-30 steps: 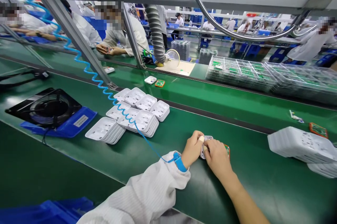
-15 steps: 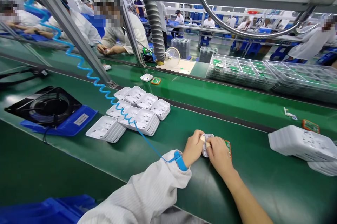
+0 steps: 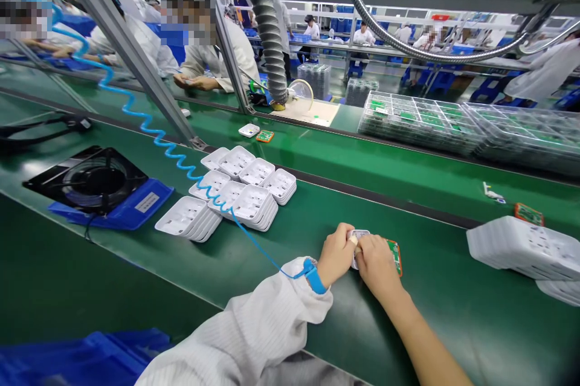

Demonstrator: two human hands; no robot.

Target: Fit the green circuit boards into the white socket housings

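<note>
A small white plastic housing [image 3: 360,232] lies low over the green bench, mostly hidden by my fingers. My left hand [image 3: 336,254] grips its left side, the thumb on top; a blue wrist strap circles that wrist. From the right, my right hand [image 3: 379,264] is closed over the same housing, its fingertips meeting my left thumb. Pale covers show on both thumbs. Whether a smaller part is pinched between them cannot be seen. Beside my right hand, partly behind it, a green circuit board with an orange edge [image 3: 396,257] rests on the bench.
Stacked white housings [image 3: 252,202] stand to the left, and another leaning stack [image 3: 525,247] to the right. A black fan [image 3: 106,180] sits far left. A coiled blue cord [image 3: 167,147] crosses the bench to my wrist. Clear trays [image 3: 421,123] stand beyond; co-workers sit across.
The view has shifted slightly. My right fingertips have closed in against my left thumb, covering more of the housing. Across the line, belt items have slid a little left.
</note>
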